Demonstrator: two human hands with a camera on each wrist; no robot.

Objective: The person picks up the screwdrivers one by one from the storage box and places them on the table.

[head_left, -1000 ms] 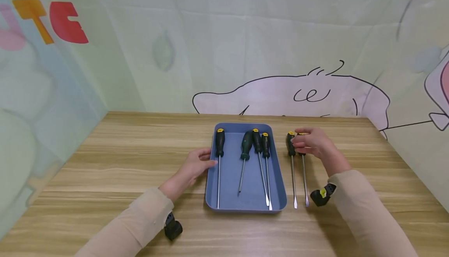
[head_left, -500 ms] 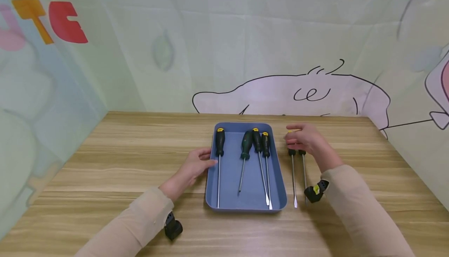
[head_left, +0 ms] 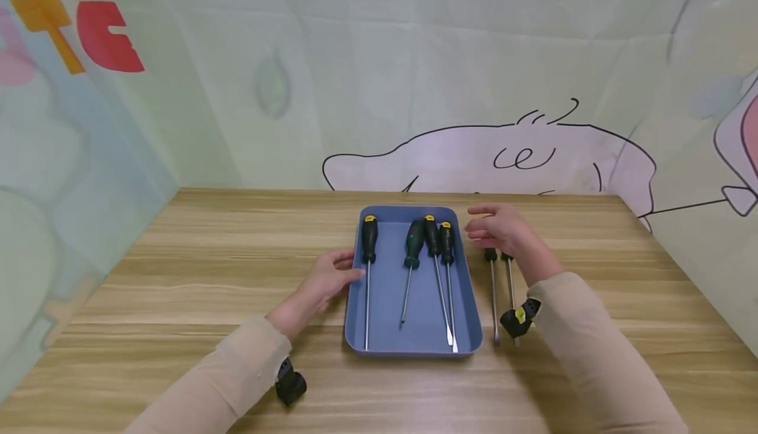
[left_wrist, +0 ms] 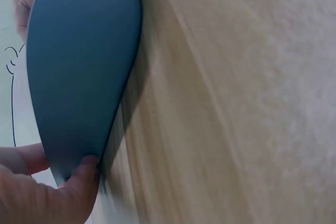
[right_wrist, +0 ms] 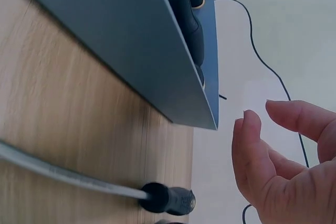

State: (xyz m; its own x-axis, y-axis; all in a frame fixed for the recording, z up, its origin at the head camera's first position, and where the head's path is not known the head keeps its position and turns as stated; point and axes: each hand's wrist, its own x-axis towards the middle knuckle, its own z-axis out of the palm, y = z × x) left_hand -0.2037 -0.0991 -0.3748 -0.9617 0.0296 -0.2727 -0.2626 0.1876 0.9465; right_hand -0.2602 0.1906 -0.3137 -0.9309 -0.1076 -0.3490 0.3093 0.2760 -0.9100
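Observation:
A blue tray (head_left: 386, 309) lies on the table, and my left hand (head_left: 326, 279) grips its left rim between thumb and fingers. Inside it, a black screwdriver (head_left: 370, 240) lies along the left side, a dark green screwdriver (head_left: 414, 243) near the middle, and two yellow-capped ones (head_left: 446, 243) at the right. Just off the tray's right side, my right hand (head_left: 500, 230) hovers with loosely bent fingers, thumb and fingertips apart, holding nothing. Beneath it lie two flat-tipped screwdrivers (head_left: 494, 299) side by side, their handle ends hidden by the hand in the head view.
The wooden table (head_left: 207, 276) extends to both sides of the tray. A printed cloth backdrop (head_left: 355, 79) stands along its far edge and sides. Small black cameras sit at the left cuff (head_left: 290, 385) and right cuff (head_left: 516, 321).
My right hand has moved left, from over the loose screwdrivers' handles towards the tray's right edge. The left hand and tray stay put. The loose screwdrivers still lie on the table.

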